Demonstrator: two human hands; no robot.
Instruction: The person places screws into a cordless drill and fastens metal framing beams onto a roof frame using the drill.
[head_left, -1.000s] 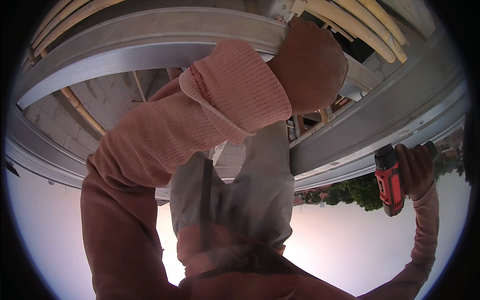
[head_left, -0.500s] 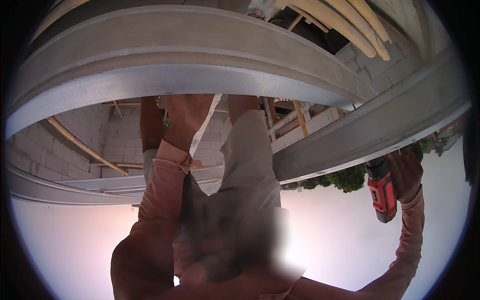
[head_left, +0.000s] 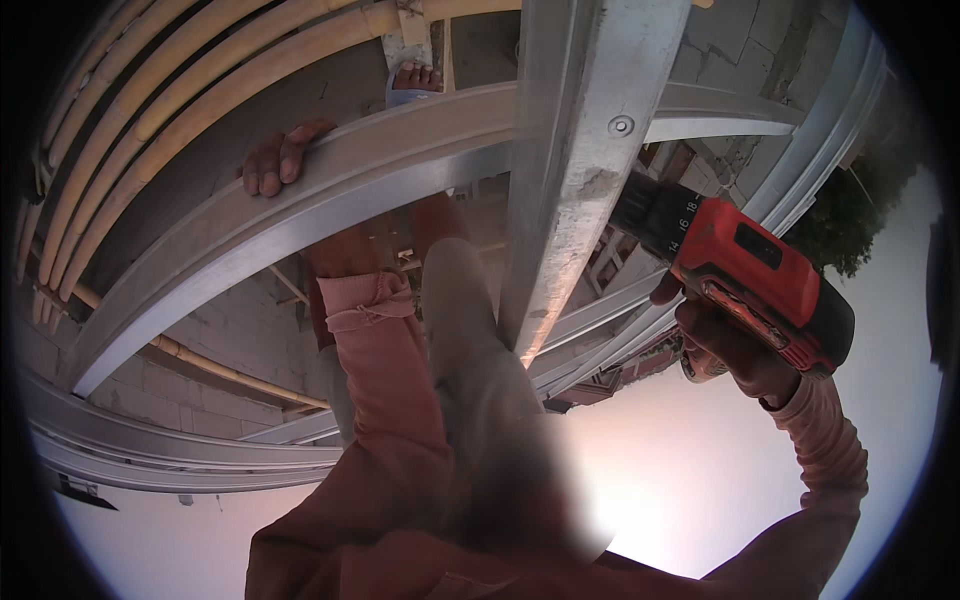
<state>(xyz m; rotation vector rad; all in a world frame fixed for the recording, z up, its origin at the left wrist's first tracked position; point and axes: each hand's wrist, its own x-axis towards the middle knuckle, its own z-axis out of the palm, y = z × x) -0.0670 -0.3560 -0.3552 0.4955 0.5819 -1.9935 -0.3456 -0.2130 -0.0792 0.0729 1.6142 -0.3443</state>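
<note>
My left hand (head_left: 285, 160) hooks over the far edge of a curved-looking grey metal beam (head_left: 400, 140), fingers bent onto its face. The palm and wrist pass behind the beam, and a pink sleeve leads up to them. In my right hand (head_left: 745, 350) is a red and black cordless drill (head_left: 755, 265), gripped around its handle. Its black chuck points left at the side of a metal channel (head_left: 575, 190) that crosses in front of the beam. A round screw head (head_left: 621, 126) sits on that channel. The drill's tip is hidden at the channel's edge.
Several bamboo poles (head_left: 220, 130) run across the upper left. My bare foot (head_left: 415, 76) shows beyond the beam. Below are grey block walls (head_left: 190, 385); more metal channels (head_left: 190, 455) lie at the left and right. Green trees (head_left: 850, 220) stand at the right.
The view has turned, bringing the crossing channel into the middle. The drill is now larger and further left, its chuck beside that channel. My left fingers, hidden before, now show over the beam.
</note>
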